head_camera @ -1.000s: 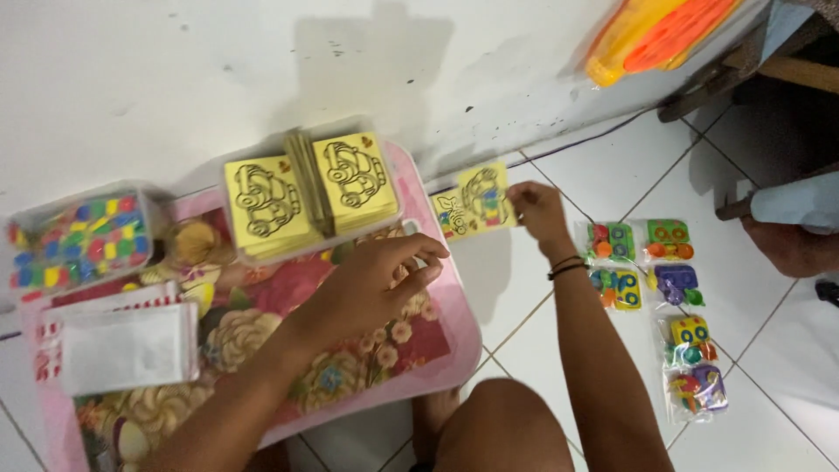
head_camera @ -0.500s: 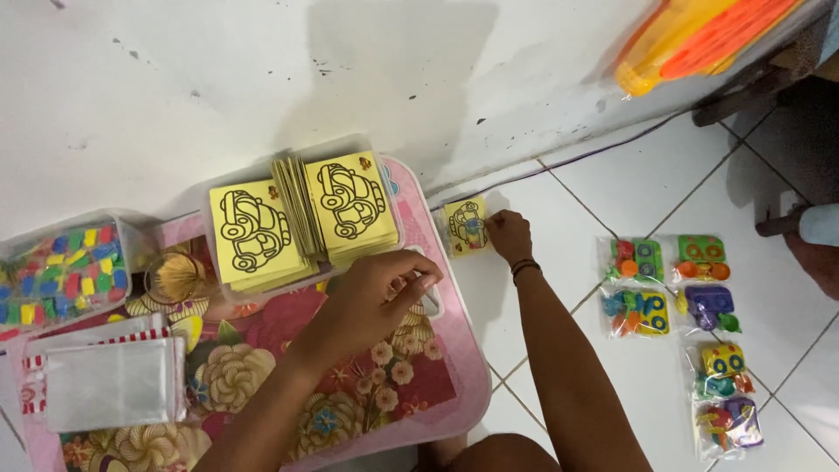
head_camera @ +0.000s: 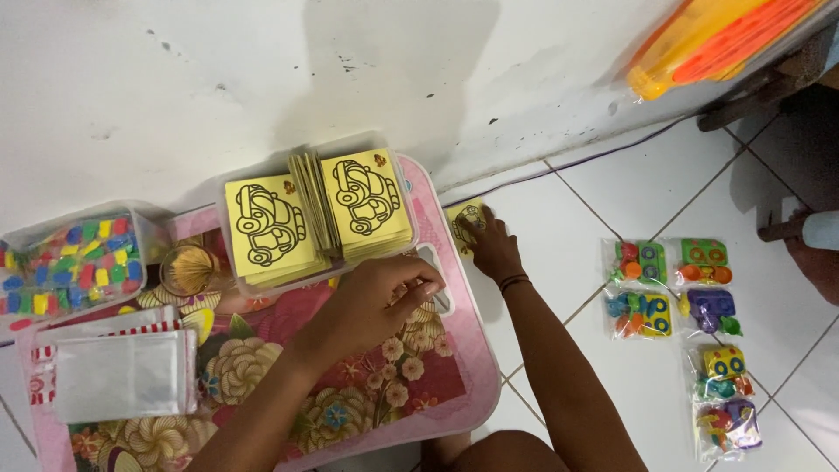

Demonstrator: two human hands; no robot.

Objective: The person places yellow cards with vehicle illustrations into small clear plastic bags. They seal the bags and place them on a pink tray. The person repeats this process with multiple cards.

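At the far left of the pink floral desk (head_camera: 454, 385) stands a clear box of coloured pieces (head_camera: 74, 262), and below it lies a stack of clear plastic bags (head_camera: 122, 376). Toward the middle, a clear tray (head_camera: 319, 223) holds two stacks of yellow cards printed with a black car outline.

The left hand (head_camera: 380, 301) rests on the desk just below the tray, fingers curled with the tips together near the desk's right edge. Whether it pinches anything cannot be told.

To the right, on the white tiled floor (head_camera: 612, 192) beside the wall, lies a single yellow card (head_camera: 466, 223). The right hand (head_camera: 494, 249) lies flat on it, fingers spread and pressing down, not closed around it. The card looks thin, light and bendable; it would best be lifted by sliding a fingertip under an edge and pinching there.

Farther right, six small bagged toy sets (head_camera: 682, 315) lie in rows on the floor.
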